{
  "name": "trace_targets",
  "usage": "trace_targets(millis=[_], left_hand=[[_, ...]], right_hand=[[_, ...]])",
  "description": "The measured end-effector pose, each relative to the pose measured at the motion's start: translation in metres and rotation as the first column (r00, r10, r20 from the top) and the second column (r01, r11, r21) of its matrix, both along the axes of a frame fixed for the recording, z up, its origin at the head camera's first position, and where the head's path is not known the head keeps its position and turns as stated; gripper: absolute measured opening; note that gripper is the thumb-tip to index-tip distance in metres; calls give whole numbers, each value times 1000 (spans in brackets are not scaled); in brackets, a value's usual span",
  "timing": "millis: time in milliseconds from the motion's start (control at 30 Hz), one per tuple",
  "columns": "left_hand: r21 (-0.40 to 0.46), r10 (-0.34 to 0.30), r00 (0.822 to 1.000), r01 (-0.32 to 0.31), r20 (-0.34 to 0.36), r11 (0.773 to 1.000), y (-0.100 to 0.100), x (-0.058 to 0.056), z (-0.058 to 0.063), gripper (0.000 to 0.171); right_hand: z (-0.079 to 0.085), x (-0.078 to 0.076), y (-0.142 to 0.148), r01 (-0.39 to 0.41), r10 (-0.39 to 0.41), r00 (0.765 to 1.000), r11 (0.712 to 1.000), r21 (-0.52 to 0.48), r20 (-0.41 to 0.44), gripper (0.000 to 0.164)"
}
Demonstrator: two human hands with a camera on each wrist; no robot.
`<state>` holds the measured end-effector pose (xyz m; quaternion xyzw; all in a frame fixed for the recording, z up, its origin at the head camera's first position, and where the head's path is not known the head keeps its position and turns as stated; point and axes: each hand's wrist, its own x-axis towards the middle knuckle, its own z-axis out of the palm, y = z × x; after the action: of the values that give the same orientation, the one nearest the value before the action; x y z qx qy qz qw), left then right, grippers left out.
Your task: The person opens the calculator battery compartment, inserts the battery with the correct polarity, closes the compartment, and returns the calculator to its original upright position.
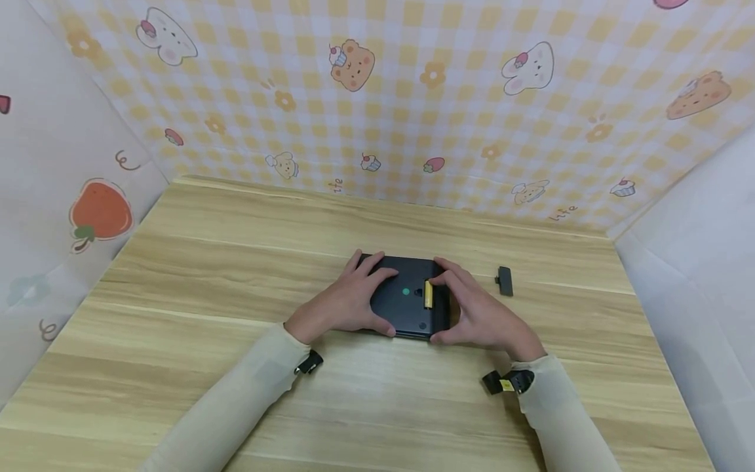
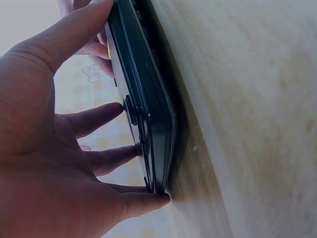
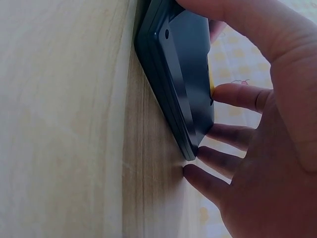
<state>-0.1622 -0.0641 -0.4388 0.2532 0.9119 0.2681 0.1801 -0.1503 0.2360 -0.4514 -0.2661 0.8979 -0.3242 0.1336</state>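
A black calculator (image 1: 398, 308) lies with its back up on the wooden table, a small green round sticker on it. In its open battery slot sits a yellow battery (image 1: 428, 296). My left hand (image 1: 352, 298) grips the left part, thumb at the near edge and fingers spread over the back and far edge. Around the right part curls my right hand (image 1: 480, 314), its thumb at the near corner and its index fingertip at the top end of the battery. In the left wrist view, keys show under the edge of the calculator (image 2: 158, 134).
A small black battery cover (image 1: 504, 281) lies on the table (image 1: 236, 262) to the right of the right hand. Behind the table hangs a yellow checked cloth (image 1: 389, 124) with cartoon prints. White printed sheets stand at both sides. Each sleeve carries a small black wrist camera.
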Motion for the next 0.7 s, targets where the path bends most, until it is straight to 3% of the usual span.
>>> trace_targets(millis=[700], left_hand=[[0,-5,1000,5,5,1000,0,-1,0,104]], right_hand=[[-1,-1,-1,7,-7,1000,1000,-1,10,88]])
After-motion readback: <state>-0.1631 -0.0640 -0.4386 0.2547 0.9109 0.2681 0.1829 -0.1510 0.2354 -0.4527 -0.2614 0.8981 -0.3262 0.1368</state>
